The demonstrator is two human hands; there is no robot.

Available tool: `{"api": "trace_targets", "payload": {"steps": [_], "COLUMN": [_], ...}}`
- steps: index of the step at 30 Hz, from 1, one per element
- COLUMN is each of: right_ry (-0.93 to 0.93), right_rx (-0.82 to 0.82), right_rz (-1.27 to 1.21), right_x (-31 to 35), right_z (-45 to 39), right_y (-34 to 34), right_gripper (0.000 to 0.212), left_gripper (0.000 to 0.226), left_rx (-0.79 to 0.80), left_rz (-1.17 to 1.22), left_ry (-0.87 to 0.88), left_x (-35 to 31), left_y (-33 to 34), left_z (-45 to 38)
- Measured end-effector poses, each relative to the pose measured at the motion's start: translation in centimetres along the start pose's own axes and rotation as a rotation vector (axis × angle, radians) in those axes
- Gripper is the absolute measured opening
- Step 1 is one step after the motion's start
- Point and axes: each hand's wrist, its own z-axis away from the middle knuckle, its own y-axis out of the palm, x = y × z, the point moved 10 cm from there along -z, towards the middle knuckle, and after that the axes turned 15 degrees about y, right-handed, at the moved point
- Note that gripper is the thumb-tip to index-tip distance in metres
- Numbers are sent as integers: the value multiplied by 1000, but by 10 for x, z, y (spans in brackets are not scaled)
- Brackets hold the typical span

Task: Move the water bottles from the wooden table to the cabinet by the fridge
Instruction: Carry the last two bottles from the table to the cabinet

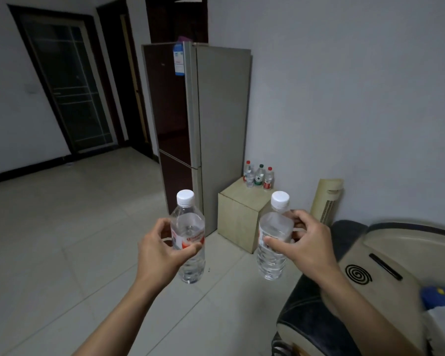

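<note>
I carry two clear water bottles with white caps, both upright and held out in front of me above the tiled floor. My left hand [162, 249] grips the left bottle [189, 224] around its red and white label. My right hand [303, 242] grips the right bottle [274, 227] at its label. Ahead stands a small beige cabinet [238, 217] beside the tall fridge [198, 124]. Three small bottles [258, 176] with red and green caps stand at the back of the cabinet's top, by the wall. The wooden table is out of view.
A beige and dark massage chair [370, 278] fills the right foreground, close to my right arm. A cream tower fan [326, 201] stands against the wall right of the cabinet. Dark doorways [64, 83] lie at the far left across the pale tiled floor [62, 240].
</note>
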Motion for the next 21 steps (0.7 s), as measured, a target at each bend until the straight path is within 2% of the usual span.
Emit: {"api": "trace_targets", "payload": {"steps": [6,15,21], "right_ry": [67,115,97], "right_rx": [17,-121,-153], "right_rz": [26,46,116], "right_x": [-23,-8,-2], "right_z": [-78,-193,-261], "right_y": [40,86,110], "right_gripper": [54,56,52], "left_gripper": [49,50,54], "left_rx": [27,54,76], "left_rz": [86,243,275], "left_ry": [-27,59,68], "left_x": [63,148,189], "left_y": [44,84,111], "left_z": [-65,-209,-281]}}
